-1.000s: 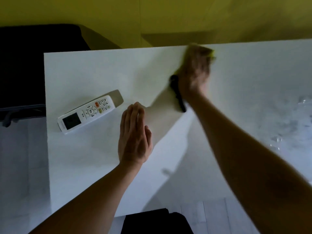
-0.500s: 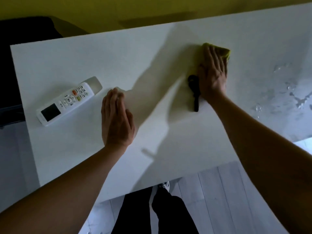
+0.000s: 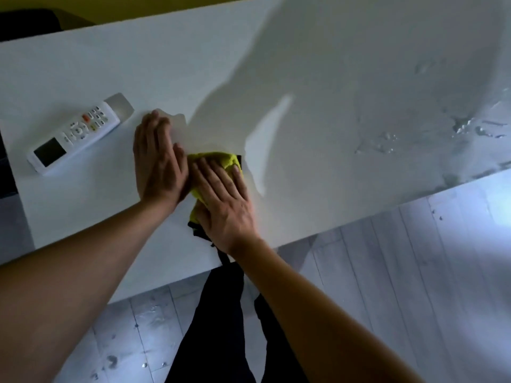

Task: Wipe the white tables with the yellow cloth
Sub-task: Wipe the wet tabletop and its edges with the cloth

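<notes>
The white table fills the upper part of the head view. The yellow cloth with a black edge lies bunched on it near the front edge. My right hand presses flat on the cloth with straight fingers and covers most of it. My left hand rests flat on the tabletop right beside the cloth, its fingers straight and together.
A white remote control lies on the table left of my left hand. Water drops and wet streaks cover the table's right part. Below the front edge are the grey plank floor and dark trouser legs.
My right hand has dragged the cloth from the table's far edge toward the front edge, ending beside my left hand. The left hand has stayed flat on the table.
</notes>
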